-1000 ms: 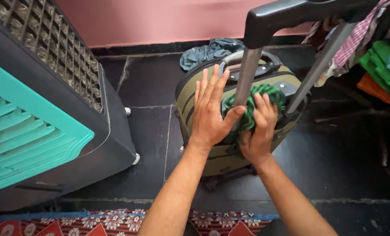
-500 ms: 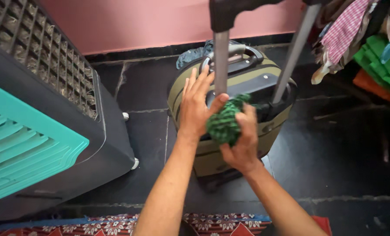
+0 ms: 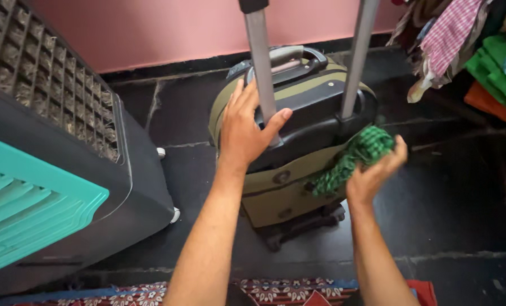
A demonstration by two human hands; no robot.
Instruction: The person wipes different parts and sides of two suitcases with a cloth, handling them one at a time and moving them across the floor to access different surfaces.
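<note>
Standing at frame centre on the dark stone floor [image 3: 462,192] below a pink wall [image 3: 179,28], the olive wheeled suitcase [image 3: 281,192] takes the flat, spread-fingered left hand [image 3: 244,133]; the right hand [image 3: 372,173], lower right, seemingly pinches a green checked cloth [image 3: 355,158] against its side.

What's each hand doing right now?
Left hand: open, resting flat on the suitcase top.
Right hand: closed on the green cloth.

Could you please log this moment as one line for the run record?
left hand: flat on suitcase top | right hand: green cloth at suitcase side
</note>
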